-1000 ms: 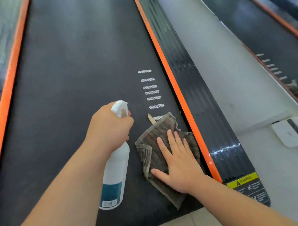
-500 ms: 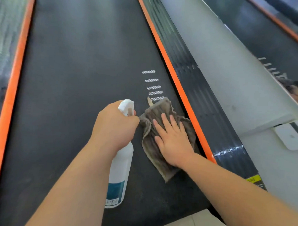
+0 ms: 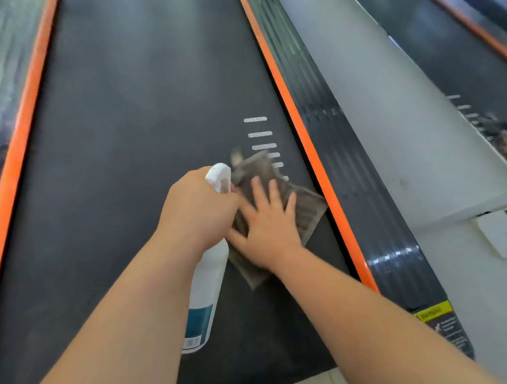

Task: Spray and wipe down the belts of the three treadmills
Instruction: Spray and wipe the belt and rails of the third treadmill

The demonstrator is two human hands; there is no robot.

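Head camera looks down on a dark treadmill belt (image 3: 118, 128) edged in orange. The left hand (image 3: 196, 206) curls around the neck of a white spray bottle (image 3: 206, 291) over the belt. Beside it, the right hand (image 3: 266, 227), fingers spread, presses a grey-brown cloth (image 3: 306, 211) flat on the belt, near the black side rail (image 3: 349, 172).

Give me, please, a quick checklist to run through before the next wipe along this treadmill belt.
1. Right hand flat on the cloth, fingers straight: ok.
2. Cloth lying on the belt, inside the orange strip: ok.
3. Left hand grips the spray bottle at its neck: ok.
4. Nozzle pointed clear of the right hand: cannot tell.
5. Belt ahead of the cloth wetted with spray: cannot tell.
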